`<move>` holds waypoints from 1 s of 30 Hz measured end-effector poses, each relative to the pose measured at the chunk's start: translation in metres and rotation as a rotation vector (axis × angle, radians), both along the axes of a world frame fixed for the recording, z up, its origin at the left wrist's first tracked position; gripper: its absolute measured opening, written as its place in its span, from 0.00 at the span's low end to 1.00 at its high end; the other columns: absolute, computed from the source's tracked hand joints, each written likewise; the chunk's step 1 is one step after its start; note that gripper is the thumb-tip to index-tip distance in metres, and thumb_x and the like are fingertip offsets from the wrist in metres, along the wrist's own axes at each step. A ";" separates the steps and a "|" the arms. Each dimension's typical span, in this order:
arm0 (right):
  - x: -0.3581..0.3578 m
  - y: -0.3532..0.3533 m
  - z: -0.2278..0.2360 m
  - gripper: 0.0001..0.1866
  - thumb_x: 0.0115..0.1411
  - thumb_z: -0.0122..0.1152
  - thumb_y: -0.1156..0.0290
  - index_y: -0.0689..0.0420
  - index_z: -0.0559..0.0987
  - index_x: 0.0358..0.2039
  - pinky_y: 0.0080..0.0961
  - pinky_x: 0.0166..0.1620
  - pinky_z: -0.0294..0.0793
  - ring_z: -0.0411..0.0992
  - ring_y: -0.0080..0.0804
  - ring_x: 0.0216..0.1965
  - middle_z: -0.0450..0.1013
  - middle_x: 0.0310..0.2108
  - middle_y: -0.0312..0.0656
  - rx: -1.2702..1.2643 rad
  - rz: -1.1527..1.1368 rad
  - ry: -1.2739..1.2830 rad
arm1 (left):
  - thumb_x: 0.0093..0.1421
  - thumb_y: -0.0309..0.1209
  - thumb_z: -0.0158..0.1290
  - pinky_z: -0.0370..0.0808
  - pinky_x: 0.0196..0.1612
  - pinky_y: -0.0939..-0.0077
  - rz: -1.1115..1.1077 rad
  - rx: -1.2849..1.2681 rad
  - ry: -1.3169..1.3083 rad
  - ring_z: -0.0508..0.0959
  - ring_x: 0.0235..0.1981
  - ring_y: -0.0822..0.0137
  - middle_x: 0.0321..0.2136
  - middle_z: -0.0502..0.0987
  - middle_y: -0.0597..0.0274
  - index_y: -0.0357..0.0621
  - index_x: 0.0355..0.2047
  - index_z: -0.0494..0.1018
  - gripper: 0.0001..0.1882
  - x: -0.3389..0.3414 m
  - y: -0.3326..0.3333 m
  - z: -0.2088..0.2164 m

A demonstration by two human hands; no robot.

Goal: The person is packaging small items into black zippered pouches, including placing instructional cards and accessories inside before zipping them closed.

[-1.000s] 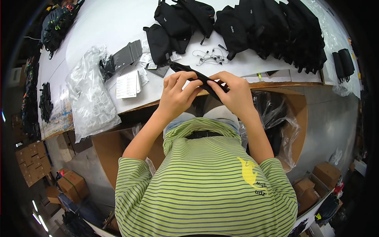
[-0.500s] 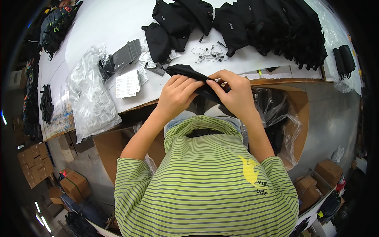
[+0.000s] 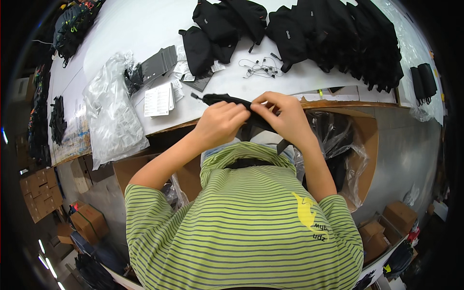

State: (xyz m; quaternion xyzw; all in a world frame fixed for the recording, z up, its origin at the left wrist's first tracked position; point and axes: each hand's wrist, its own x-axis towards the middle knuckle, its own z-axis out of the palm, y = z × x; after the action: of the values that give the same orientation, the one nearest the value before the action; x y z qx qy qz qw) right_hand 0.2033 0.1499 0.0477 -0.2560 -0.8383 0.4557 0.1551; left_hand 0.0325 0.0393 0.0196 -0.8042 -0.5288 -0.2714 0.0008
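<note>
A small black fabric bag (image 3: pixel 216 99) is stretched between my two hands at the table's front edge. My left hand (image 3: pixel 222 121) is closed round its middle, with the left end and a dark pull tab sticking out past my knuckles. My right hand (image 3: pixel 284 115) pinches the bag's right part between thumb and fingers; the rest of it is partly hidden behind my hands. A dark strap end (image 3: pixel 282 146) hangs below my right hand. Just beyond lie loose black tag strings (image 3: pixel 263 67) and a stack of white printed cards (image 3: pixel 158 100).
Black bags (image 3: pixel 215 26) lie at the table's back, with a long row of more bags (image 3: pixel 338 43) to the right. Dark grey cards (image 3: pixel 159 65) and a clear plastic sack (image 3: pixel 112 116) lie left. Below the edge stands an open carton (image 3: pixel 366 145) with plastic-wrapped black things.
Both hands and the bag have come slightly lower, toward me. My left elbow has swung outward. The dark pull tab and strap end now show more clearly.
</note>
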 end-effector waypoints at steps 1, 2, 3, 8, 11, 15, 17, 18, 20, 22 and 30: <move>0.001 0.003 -0.003 0.13 0.53 0.63 0.69 0.59 0.76 0.38 0.21 0.36 0.72 0.74 0.28 0.32 0.76 0.32 0.40 -0.214 -0.041 0.091 | 0.42 0.24 0.58 0.70 0.29 0.73 0.054 -0.022 -0.041 0.74 0.26 0.64 0.24 0.70 0.64 0.41 0.29 0.70 0.12 -0.003 0.001 0.004; 0.003 0.007 -0.006 0.18 0.53 0.64 0.65 0.57 0.75 0.43 0.22 0.41 0.71 0.74 0.29 0.37 0.75 0.35 0.40 -0.428 -0.081 0.182 | 0.43 0.25 0.58 0.70 0.28 0.72 0.108 -0.044 -0.083 0.74 0.25 0.63 0.24 0.70 0.63 0.40 0.30 0.69 0.13 -0.005 0.001 0.007; 0.013 0.012 -0.014 0.29 0.50 0.67 0.62 0.55 0.69 0.51 0.23 0.48 0.68 0.70 0.29 0.46 0.73 0.42 0.40 -0.368 -0.069 0.146 | 0.46 0.24 0.58 0.71 0.28 0.70 0.156 -0.116 -0.108 0.75 0.25 0.59 0.28 0.72 0.60 0.39 0.32 0.69 0.12 -0.009 -0.002 0.005; 0.028 0.001 -0.033 0.34 0.47 0.69 0.65 0.57 0.66 0.54 0.27 0.49 0.67 0.70 0.32 0.47 0.73 0.42 0.42 -0.237 -0.159 0.003 | 0.51 0.22 0.56 0.73 0.34 0.72 0.311 -0.238 -0.435 0.78 0.32 0.54 0.36 0.77 0.55 0.37 0.34 0.69 0.09 0.001 -0.005 0.015; 0.030 0.006 -0.061 0.31 0.48 0.68 0.65 0.60 0.68 0.53 0.28 0.48 0.67 0.70 0.29 0.39 0.75 0.33 0.38 -0.339 -0.158 -0.035 | 0.52 0.21 0.55 0.73 0.35 0.74 0.376 -0.315 -0.525 0.78 0.31 0.55 0.33 0.77 0.54 0.36 0.34 0.69 0.09 0.003 -0.009 0.011; 0.049 0.017 -0.064 0.25 0.53 0.60 0.58 0.62 0.71 0.47 0.25 0.47 0.66 0.68 0.23 0.33 0.71 0.26 0.37 -0.711 0.141 0.132 | 0.52 0.24 0.56 0.73 0.31 0.70 0.480 -0.290 -0.477 0.78 0.29 0.53 0.29 0.77 0.53 0.38 0.35 0.68 0.11 -0.016 -0.018 0.002; 0.059 0.020 -0.068 0.27 0.54 0.58 0.58 0.61 0.69 0.50 0.27 0.47 0.66 0.65 0.23 0.30 0.67 0.24 0.35 -0.905 0.119 0.279 | 0.53 0.24 0.56 0.73 0.31 0.68 0.537 -0.398 -0.588 0.77 0.28 0.50 0.27 0.77 0.51 0.38 0.34 0.67 0.11 -0.024 -0.027 -0.002; 0.062 0.021 -0.070 0.28 0.55 0.56 0.57 0.60 0.66 0.53 0.28 0.47 0.66 0.63 0.23 0.28 0.62 0.22 0.34 -1.098 0.092 0.433 | 0.53 0.24 0.56 0.73 0.31 0.68 0.537 -0.399 -0.589 0.77 0.28 0.50 0.27 0.77 0.51 0.38 0.34 0.67 0.11 -0.026 -0.029 -0.002; 0.067 0.019 -0.069 0.30 0.56 0.52 0.62 0.59 0.61 0.57 0.28 0.45 0.67 0.58 0.22 0.24 0.55 0.21 0.32 -1.088 0.128 0.481 | 0.54 0.25 0.55 0.72 0.31 0.66 0.558 -0.437 -0.464 0.77 0.29 0.48 0.27 0.77 0.50 0.39 0.35 0.66 0.11 -0.026 -0.036 -0.002; 0.075 0.022 -0.062 0.39 0.46 0.62 0.55 0.59 0.61 0.57 0.25 0.44 0.67 0.59 0.22 0.27 0.56 0.23 0.31 -1.092 0.116 0.278 | 0.54 0.25 0.54 0.71 0.31 0.64 0.561 -0.453 -0.512 0.76 0.29 0.47 0.27 0.77 0.50 0.40 0.35 0.66 0.10 -0.029 -0.040 -0.008; 0.103 0.056 -0.049 0.16 0.50 0.62 0.79 0.61 0.74 0.41 0.20 0.39 0.71 0.72 0.20 0.34 0.75 0.33 0.38 -0.677 0.020 -0.152 | 0.55 0.27 0.54 0.71 0.35 0.66 0.482 -0.780 -0.476 0.76 0.33 0.46 0.28 0.76 0.48 0.37 0.35 0.65 0.11 -0.018 -0.057 -0.007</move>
State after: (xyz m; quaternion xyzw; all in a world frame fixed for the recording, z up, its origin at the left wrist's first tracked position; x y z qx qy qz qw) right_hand 0.3065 0.2057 -0.0009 -0.3178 -0.6512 0.6891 -0.0058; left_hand 0.0141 -0.0176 0.0126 -0.5159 -0.7466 -0.2215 -0.3569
